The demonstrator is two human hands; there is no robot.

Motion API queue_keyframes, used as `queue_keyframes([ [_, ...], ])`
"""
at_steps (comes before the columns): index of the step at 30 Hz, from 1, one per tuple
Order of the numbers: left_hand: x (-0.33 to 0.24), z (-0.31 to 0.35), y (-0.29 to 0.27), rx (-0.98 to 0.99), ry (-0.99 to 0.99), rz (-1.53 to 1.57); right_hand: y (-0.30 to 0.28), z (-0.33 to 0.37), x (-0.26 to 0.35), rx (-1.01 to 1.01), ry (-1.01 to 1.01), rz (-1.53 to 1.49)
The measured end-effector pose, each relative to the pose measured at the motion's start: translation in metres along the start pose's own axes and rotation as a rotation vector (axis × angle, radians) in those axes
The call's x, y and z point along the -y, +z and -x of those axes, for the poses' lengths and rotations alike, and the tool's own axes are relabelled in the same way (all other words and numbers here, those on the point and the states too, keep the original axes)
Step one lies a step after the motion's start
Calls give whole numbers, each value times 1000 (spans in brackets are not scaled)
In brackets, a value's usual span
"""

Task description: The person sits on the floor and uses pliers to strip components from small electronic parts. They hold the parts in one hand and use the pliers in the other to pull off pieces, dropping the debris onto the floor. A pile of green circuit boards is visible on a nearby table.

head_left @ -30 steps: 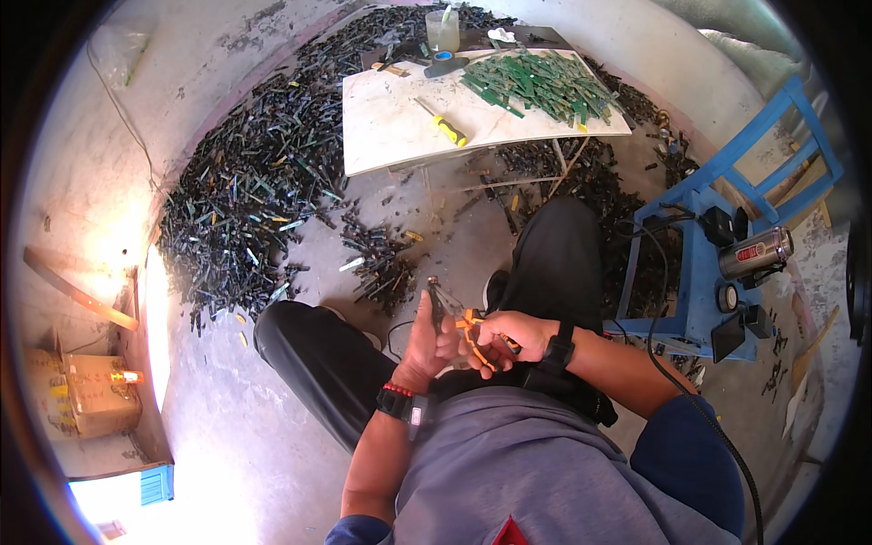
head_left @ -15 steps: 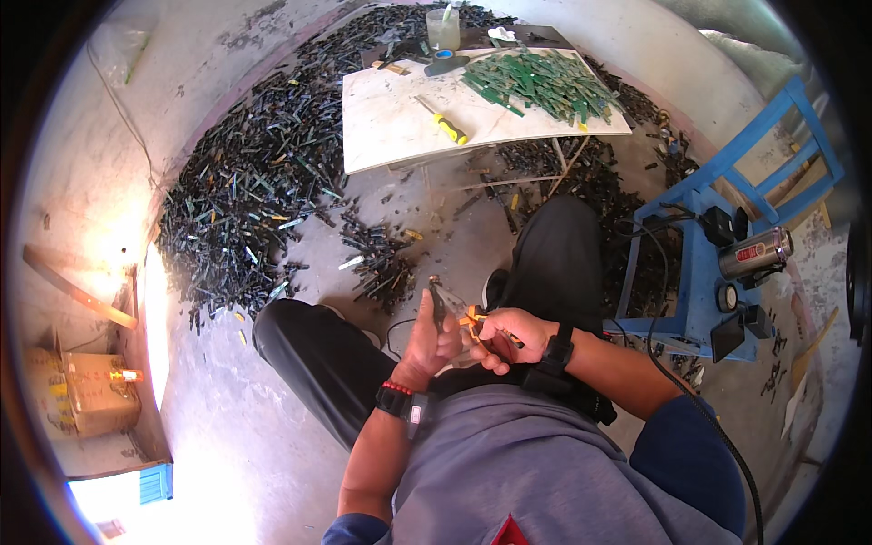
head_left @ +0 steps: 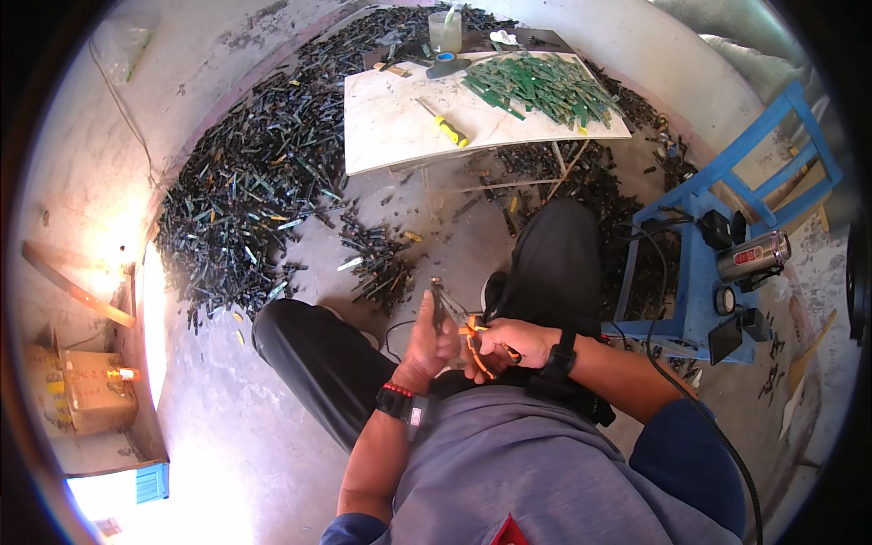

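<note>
A plier-like tool [head_left: 470, 332] with orange handles lies in the curled right hand [head_left: 510, 338]; a slender dark piece [head_left: 438, 303] is pinched between the thumb and bent fingers of the left hand [head_left: 423, 347], just beside the tool. Beyond the grip: a jagged heap of dark strips [head_left: 259, 177] and a flat pale board [head_left: 386, 127] bearing thin green strips [head_left: 540, 86]. Left thumb extended away from the body. Contact between tool and piece cannot be discerned.
</note>
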State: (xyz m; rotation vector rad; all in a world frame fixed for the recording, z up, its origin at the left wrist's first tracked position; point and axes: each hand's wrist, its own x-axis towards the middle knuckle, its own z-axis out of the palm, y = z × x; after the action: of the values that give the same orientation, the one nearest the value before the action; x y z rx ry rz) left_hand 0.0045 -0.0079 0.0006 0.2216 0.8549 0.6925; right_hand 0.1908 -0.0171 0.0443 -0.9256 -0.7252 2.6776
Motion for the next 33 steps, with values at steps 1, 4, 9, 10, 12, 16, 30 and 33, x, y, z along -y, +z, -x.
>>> queue_keyframes([
  [1, 0, 0, -1, -10, -10, 11, -1, -2, -2, 1, 2, 4],
  [4, 0, 0, -2, -36, -22, 32, -4, -4, 1, 29, -2, 81],
  [9, 0, 0, -4, -47, -57, 69, 4, -2, 3, 71, 5, -95],
  [10, 0, 1, -3, -38, -40, 54, 5, -2, 3, 80, -1, -136],
  [12, -2, 3, 0, -21, -7, 24, 2, -4, 2, 94, -25, -138],
  [16, -2, 4, 0, -27, -32, 56, 6, -4, 0, 99, -53, -153],
  [30, -1, 3, 2, -55, -27, -20, -4, -5, -4, 60, -38, -90],
  [33, -2, 5, 6, -47, -29, -20, 1, -3, -5, 34, -21, -189],
])
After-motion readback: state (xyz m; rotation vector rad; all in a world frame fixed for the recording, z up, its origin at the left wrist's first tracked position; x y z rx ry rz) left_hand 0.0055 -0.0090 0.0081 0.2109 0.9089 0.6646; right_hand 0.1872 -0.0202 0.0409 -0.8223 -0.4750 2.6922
